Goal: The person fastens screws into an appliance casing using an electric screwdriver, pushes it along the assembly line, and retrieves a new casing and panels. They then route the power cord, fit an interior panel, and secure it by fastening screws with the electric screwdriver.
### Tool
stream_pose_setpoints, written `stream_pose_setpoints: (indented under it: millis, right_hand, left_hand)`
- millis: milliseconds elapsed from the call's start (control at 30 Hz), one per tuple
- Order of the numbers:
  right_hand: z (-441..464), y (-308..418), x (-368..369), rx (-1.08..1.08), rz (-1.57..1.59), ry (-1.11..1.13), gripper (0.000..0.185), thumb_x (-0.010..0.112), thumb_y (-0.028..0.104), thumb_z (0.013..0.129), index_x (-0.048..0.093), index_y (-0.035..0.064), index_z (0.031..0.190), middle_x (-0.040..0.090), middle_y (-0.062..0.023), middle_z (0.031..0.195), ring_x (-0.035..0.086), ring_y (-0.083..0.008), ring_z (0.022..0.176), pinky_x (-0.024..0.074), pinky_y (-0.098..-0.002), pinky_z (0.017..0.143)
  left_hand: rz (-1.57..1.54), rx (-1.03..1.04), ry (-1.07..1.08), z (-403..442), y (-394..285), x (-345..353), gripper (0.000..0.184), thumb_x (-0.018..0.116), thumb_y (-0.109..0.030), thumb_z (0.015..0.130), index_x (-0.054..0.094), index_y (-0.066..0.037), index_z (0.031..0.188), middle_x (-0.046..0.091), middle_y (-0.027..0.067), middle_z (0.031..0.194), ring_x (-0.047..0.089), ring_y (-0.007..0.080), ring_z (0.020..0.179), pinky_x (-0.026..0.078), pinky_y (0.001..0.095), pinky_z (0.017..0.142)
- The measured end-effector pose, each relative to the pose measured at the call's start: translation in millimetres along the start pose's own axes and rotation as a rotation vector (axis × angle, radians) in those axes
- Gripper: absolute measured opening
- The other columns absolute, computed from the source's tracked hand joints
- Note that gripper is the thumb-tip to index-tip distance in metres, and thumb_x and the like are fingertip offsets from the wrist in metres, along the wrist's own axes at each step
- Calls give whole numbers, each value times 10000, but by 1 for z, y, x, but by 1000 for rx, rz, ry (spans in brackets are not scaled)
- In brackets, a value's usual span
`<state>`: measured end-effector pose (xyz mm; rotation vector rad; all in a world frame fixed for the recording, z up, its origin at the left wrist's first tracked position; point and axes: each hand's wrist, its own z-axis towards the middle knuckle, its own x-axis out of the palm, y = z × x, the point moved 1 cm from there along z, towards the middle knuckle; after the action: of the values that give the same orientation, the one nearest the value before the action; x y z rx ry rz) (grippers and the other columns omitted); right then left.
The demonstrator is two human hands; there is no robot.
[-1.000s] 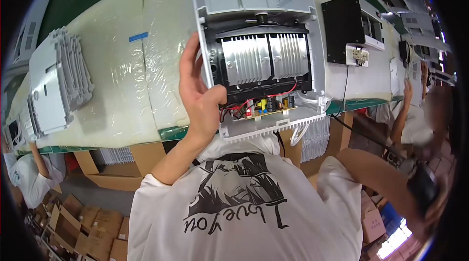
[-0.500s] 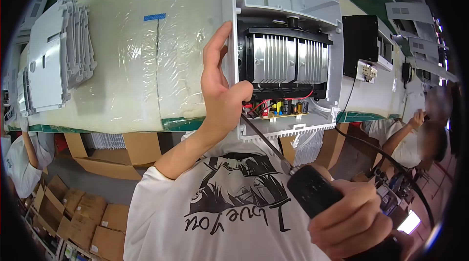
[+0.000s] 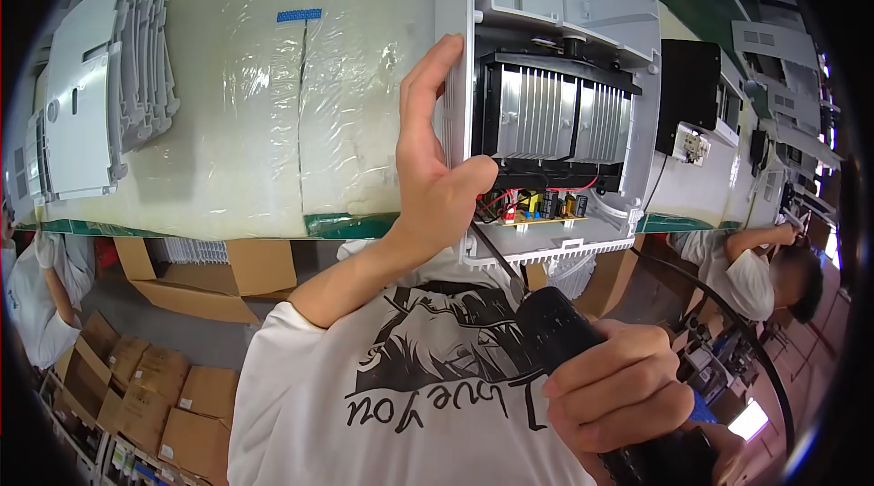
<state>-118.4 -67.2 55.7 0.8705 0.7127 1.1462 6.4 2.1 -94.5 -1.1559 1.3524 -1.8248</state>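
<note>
A white plastic housing [image 3: 645, 136] stands at the table edge in front of me, its inside showing. My left hand [image 3: 435, 163] grips its left wall, fingers along the outside and thumb bent over the edge. Inside sit a finned metal heat sink [image 3: 537, 117] in a black frame and, nearer me, a small circuit board [image 3: 546, 220] with red and black wires. My right hand [image 3: 624, 386] is wrapped around a black electric screwdriver [image 3: 553, 327]. Its long shaft slants up-left into the housing's near-left corner, below my left thumb; the tip is hidden.
White plastic panels [image 3: 82, 113] are stacked at the left of the film-covered table [image 3: 355, 86]. A black panel [image 3: 687, 90] is right of the housing. A black cable [image 3: 728, 299] curves at the right. Cardboard boxes [image 3: 196, 399] lie below left. Other people are at both sides.
The housing and my left hand have shifted slightly right in view. My right hand and the screwdriver have moved left, and the shaft is still in the same corner.
</note>
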Motion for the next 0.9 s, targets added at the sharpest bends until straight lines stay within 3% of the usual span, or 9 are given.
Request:
stream_pose_setpoints:
  millis: [333, 433, 500, 633, 800, 900]
  right_hand:
    - [5, -4, 3, -76, 22, 31, 304, 695, 225, 829, 483, 48, 701, 571, -74, 550, 557, -161, 402, 501, -231, 394]
    - [0, -1, 5, -44, 25, -64, 133, 582, 70, 793, 570, 14, 674, 596, -104, 592, 600, -213, 488, 398, -235, 379]
    - [-2, -1, 9, -35, 31, -135, 154, 520, 1, 791, 614, -5, 669, 610, -122, 616, 622, -241, 533, 355, -239, 376]
    - [-4, -6, 11, -60, 74, -173, 193, 508, 40, 837, 610, -14, 682, 600, -133, 609, 617, -246, 527, 384, -240, 389]
    - [4, -8, 6, -74, 98, -42, 258, 666, 165, 829, 485, 43, 691, 561, -87, 536, 565, -185, 412, 505, -232, 417]
    - [4, -4, 3, -30, 51, -6, 231, 665, 121, 823, 484, 43, 702, 562, -85, 538, 566, -185, 415, 507, -234, 419]
  left_hand:
    - [-39, -40, -14, -1, -3, 1, 813, 483, 4, 571, 362, 60, 1373, 348, 180, 1400, 323, 290, 1329, 204, 369, 1130]
    - [-50, -24, -5, 0, -2, 1, 819, 480, 6, 566, 358, 62, 1374, 344, 183, 1402, 322, 291, 1329, 200, 369, 1131]
    - [-43, -6, -1, 0, -1, 1, 826, 479, -4, 562, 352, 67, 1375, 350, 192, 1394, 325, 295, 1325, 199, 372, 1131]
    - [-17, 20, 4, 0, 1, 0, 824, 486, -23, 566, 352, 70, 1374, 357, 195, 1390, 326, 299, 1322, 203, 378, 1129]
    - [-5, 30, 3, 0, 1, 0, 821, 487, -27, 570, 351, 74, 1373, 359, 194, 1390, 325, 300, 1323, 205, 381, 1128]
    - [15, 30, 7, 0, 0, -1, 814, 481, -19, 572, 355, 73, 1371, 362, 193, 1389, 335, 300, 1317, 209, 380, 1127]
